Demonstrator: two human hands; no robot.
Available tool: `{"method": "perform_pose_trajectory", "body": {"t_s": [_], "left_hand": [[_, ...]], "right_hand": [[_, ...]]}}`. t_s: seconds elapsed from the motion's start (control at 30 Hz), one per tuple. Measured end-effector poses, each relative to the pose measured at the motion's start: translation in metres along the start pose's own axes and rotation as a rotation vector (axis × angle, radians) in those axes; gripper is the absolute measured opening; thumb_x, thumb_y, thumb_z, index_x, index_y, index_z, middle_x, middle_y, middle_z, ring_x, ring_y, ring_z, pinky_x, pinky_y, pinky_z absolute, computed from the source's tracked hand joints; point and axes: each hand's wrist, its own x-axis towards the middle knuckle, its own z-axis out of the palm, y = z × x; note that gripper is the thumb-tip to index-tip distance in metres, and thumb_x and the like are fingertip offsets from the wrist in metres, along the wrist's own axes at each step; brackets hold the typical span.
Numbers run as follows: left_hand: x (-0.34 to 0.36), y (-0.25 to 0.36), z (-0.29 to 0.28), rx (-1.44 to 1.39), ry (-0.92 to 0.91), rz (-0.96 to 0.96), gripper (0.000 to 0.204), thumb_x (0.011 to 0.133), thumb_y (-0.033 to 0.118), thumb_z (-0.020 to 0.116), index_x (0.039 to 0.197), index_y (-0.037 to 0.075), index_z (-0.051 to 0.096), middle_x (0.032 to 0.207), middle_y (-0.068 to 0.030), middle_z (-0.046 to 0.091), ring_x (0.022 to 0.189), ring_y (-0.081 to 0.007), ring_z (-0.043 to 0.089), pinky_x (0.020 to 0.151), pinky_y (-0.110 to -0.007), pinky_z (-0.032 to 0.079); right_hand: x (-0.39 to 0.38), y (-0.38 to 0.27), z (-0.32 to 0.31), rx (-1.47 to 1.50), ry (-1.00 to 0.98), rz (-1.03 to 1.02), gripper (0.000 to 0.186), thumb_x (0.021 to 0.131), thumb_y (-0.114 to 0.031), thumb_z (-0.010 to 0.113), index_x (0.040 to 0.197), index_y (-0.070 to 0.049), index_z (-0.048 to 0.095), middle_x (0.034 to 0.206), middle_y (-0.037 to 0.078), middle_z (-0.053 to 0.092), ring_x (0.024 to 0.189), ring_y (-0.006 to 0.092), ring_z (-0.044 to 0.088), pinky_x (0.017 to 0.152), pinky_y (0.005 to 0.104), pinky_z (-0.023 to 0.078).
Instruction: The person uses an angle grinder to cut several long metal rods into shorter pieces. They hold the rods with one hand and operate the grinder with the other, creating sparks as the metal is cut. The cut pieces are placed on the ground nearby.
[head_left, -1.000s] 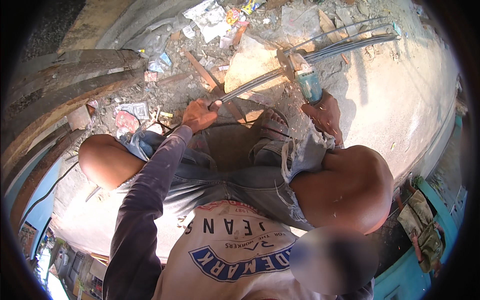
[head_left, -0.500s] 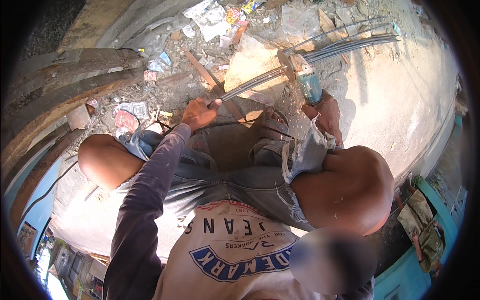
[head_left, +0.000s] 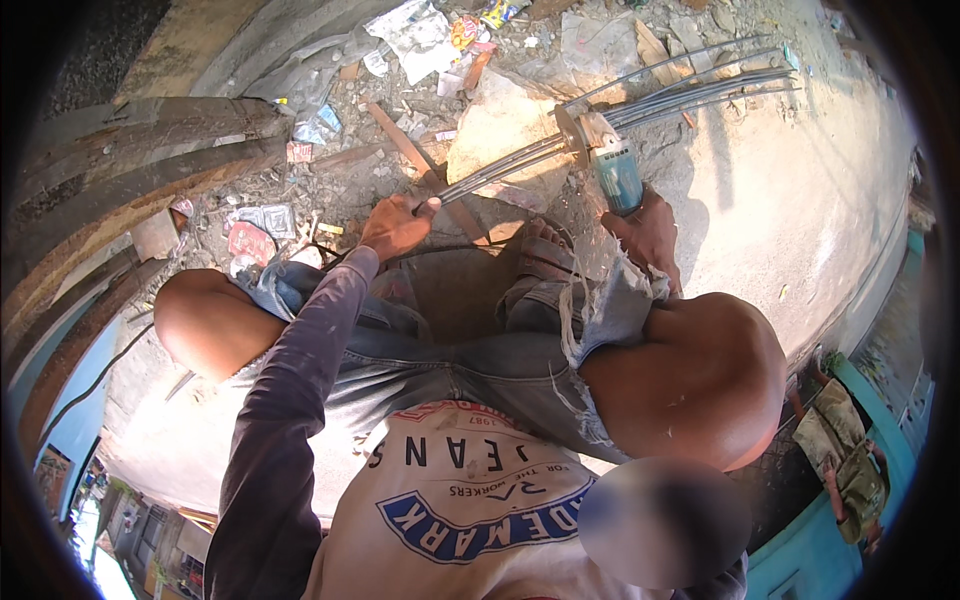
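Observation:
My left hand [head_left: 398, 228] is closed around the near ends of a bundle of thin steel bars [head_left: 510, 164]. The bars run up to the right, past a pale stone slab [head_left: 490, 130] beneath them. On the right, my right hand [head_left: 648, 235] grips the rear of a teal angle grinder [head_left: 618, 178]. Its round cutting disc [head_left: 572, 136] stands across the bundle, at the bars; whether it touches every bar I cannot tell. A few faint sparks show below the disc, near my sandalled foot [head_left: 545, 250].
A wooden strip [head_left: 420, 165] lies under the bars beside the slab. Crumpled wrappers [head_left: 415, 40] and rubble litter the ground ahead. Curved-looking timber beams [head_left: 150, 150] stand at the left, concrete ground [head_left: 800, 200] at the right. A dark cable [head_left: 100, 370] runs at the far left.
Sparks below the disc have thinned out. The grinder's body has tilted slightly and my right hand has shifted a little. My left hand keeps its hold on the bars, moving barely at all.

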Motion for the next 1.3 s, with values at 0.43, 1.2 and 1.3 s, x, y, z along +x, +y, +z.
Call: {"method": "perform_pose_trajectory", "body": {"t_s": [0.43, 1.2, 1.3], "left_hand": [[0.000, 0.001, -0.001, -0.020, -0.013, -0.007, 0.059, 0.109, 0.056, 0.061, 0.120, 0.001, 0.081, 0.110, -0.0307, 0.078, 0.113, -0.0486, 0.075, 0.102, -0.054, 0.056], [0.004, -0.011, 0.008, -0.057, 0.057, 0.079, 0.054, 0.108, 0.051, 0.064, 0.105, 0.000, 0.081, 0.099, -0.0292, 0.077, 0.098, -0.0472, 0.075, 0.092, -0.054, 0.055], [0.006, -0.013, 0.011, -0.056, 0.074, 0.078, 0.052, 0.108, 0.050, 0.065, 0.104, 0.002, 0.082, 0.094, -0.0276, 0.077, 0.093, -0.0460, 0.075, 0.087, -0.054, 0.055]], "right_hand": [[-0.006, 0.000, 0.001, 0.032, 0.006, 0.049, 0.057, 0.073, -0.032, 0.082, 0.118, 0.003, 0.072, 0.102, 0.030, 0.079, 0.100, 0.0501, 0.077, 0.092, 0.0540, 0.060], [-0.001, 0.012, 0.021, 0.074, 0.058, 0.056, 0.063, 0.073, -0.038, 0.084, 0.120, 0.001, 0.072, 0.101, 0.029, 0.080, 0.096, 0.0505, 0.077, 0.089, 0.0546, 0.060], [-0.001, 0.017, 0.026, 0.070, 0.086, 0.037, 0.062, 0.072, -0.039, 0.084, 0.119, 0.001, 0.072, 0.100, 0.029, 0.080, 0.095, 0.0503, 0.077, 0.089, 0.0540, 0.060]]}}
